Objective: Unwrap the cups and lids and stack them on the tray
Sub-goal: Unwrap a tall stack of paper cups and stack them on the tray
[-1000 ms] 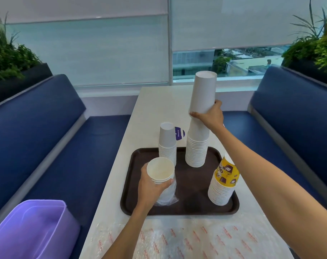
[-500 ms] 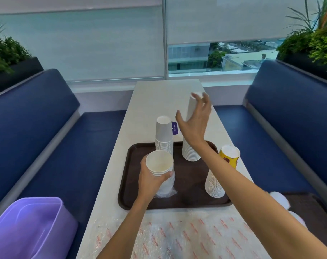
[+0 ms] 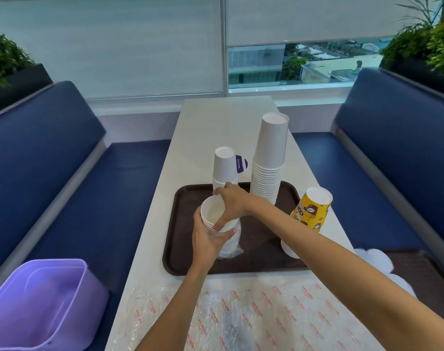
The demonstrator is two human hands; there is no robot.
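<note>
Step in hand, I judge: pulling a nested stack of white paper cups (image 3: 212, 214) out of its clear plastic sleeve (image 3: 232, 247). The stack is mouth up over the near-left part of the dark brown plastic tray (image 3: 170, 236), with the sleeve bunched round its lower end. Left hand (image 3: 207, 243) has its fingers curled round the sleeved base. Right hand (image 3: 235, 202) pinches the rim, thumb on the near edge and fingers over the far edge. Whether any fingertips go inside the mouth is hard to tell. Short upturned white cup stack (image 3: 224, 166) is on the tray's far-left, tall upturned white cup stack (image 3: 269, 158) on its far-right, and a yellow printed cup stack (image 3: 311, 214) leans at its right edge. To do it well: clamp the film only, lift the cups straight up, and go light on the rim so the paper does not buckle. Then flip them mouth down onto the matching short stack. The sleeve probably goes in the lilac plastic bin (image 3: 38, 302) left of the tray.
</note>
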